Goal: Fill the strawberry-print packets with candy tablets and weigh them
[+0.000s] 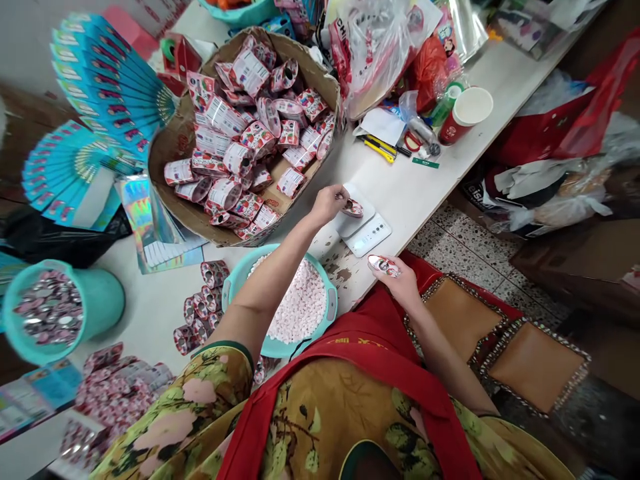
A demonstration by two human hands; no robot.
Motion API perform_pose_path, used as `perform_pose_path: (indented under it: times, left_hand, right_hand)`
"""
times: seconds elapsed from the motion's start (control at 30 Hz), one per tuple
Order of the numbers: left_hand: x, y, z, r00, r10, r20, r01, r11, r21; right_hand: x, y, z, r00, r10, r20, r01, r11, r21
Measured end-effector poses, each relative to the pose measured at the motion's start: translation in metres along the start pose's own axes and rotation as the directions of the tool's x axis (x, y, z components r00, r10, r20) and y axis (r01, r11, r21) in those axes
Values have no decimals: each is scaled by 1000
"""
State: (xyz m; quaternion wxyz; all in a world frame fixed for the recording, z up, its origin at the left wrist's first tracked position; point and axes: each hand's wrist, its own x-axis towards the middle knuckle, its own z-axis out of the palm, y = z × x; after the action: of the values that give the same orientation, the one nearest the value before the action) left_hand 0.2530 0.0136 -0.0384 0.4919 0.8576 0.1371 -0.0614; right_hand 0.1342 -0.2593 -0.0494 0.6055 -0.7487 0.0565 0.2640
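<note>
A flat white kitchen scale (371, 235) with several buttons lies near the table edge. On its plate stands a small strawberry-print candy box (353, 209). My left hand (331, 203) is closed in a pinch right at this box; whatever is between the fingertips is too small to make out. Just off the table edge, my right hand (400, 283) grips a second strawberry-print candy box (384, 265), its open end facing up. Under my left forearm sits a turquoise basin (331, 303) holding small pale pink candies (300, 303).
A cut-down cardboard carton (175, 200) full of printed candy boxes stands beyond the basin. More boxes (203, 303) are stacked beside it. At left is a turquoise bucket (103, 307) of shiny pieces. A paper cup (467, 115) and pens (379, 148) lie farther back.
</note>
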Motion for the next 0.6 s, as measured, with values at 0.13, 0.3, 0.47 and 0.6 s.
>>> perform_pose_path:
  times: [0.13, 0.3, 0.47, 0.6]
  left_hand:
    - [-41, -10, -18, 973, -229, -33, 176, 824, -538]
    - [-147, -39, -50, 911, -411, -23, 251, 599, -760]
    - [-238, -82, -56, 769, -625, -134, 351, 588, -729]
    - [-264, -105, -49, 794, -565, -226, 374, 746, -551]
  right_hand:
    - [-6, 0, 3, 1000, -3, 24, 3, 1000, -6]
    - [-16, -1, 10, 998, 19, 59, -17, 999, -34]
    - [-25, -9, 21, 996, 11, 93, -4, 997, -75]
    - [-32, -21, 32, 995, -2, 100, 10, 996, -84]
